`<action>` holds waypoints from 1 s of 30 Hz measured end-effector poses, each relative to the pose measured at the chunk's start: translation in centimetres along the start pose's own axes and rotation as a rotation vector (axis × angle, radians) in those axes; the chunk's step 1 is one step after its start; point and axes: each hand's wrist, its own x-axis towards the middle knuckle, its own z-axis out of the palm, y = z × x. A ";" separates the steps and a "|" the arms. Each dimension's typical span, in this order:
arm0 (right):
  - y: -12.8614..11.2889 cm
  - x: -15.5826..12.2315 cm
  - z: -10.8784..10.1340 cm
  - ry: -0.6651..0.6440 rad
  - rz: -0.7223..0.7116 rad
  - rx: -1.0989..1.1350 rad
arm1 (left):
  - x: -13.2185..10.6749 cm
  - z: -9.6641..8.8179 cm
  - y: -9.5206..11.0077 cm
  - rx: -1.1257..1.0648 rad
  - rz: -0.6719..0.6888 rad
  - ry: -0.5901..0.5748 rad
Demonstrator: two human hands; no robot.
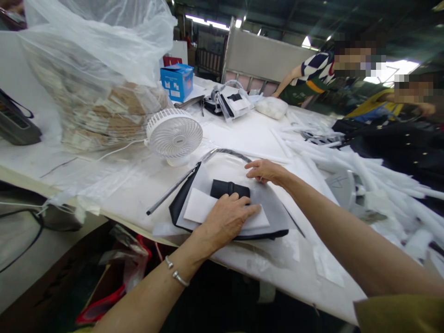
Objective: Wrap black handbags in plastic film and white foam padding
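A black handbag (176, 210) lies flat near the table's front edge, its front covered by translucent white wrapping. On top are a white sheet (199, 206) and a dark strap or flap (222, 187). My left hand (229, 212) rests on the sheet with its fingers spread over it, pressing it against the bag. At the bag's upper right, my right hand (265, 171) hovers or touches beside the wrapped handle (231, 151); its fingers are stretched and apart. Whether they touch the handle is unclear. A thin dark strap (173, 188) sticks out at the left.
A white fan (175, 136) stands behind the bag, near a large plastic bag of brown pieces (114, 115). Further back are a blue box (176, 82) and another wrapped handbag (232, 104). White foam tubes (364, 169) pile up at right. Two people (317, 69) work across the table.
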 end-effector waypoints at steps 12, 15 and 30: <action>-0.2 1.2 2.6 0.144 -0.265 -0.484 | 0.1 0.4 -0.3 -0.034 -0.002 0.001; -0.1 1.6 3.2 0.181 -0.315 -0.453 | 0.1 0.4 -0.3 -0.031 -0.006 0.000; -2.0 -4.7 0.9 0.146 -0.416 0.507 | 0.1 1.0 -0.4 -0.077 -0.015 0.014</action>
